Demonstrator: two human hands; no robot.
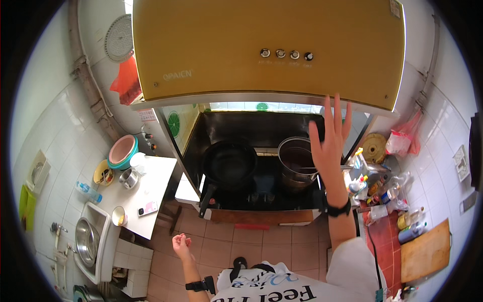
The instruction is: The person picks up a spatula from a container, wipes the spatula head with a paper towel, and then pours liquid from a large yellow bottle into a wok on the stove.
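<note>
My right hand (329, 139) is raised with its fingers spread and nothing in it, its fingertips over the lower edge of the yellow range hood (226, 45). From this view it partly overlaps the right side of a metal pot (298, 177) on the black stove; whether it touches the hood, I cannot tell. A utensil handle lies across the pot's rim. A black frying pan (229, 162) sits on the left burner. Low at the left, above the tiled floor, my left hand (182, 243) is held with curled fingers and nothing visible in it.
To the left, a white table (158, 177) holds basins, a small metal pot, a cup and a phone (147, 208), beside a sink (103, 241) with metal bowls. Bottles (413, 231) and a wooden cutting board (426, 251) stand along the right counter. Hood knobs (280, 53) are above the stove.
</note>
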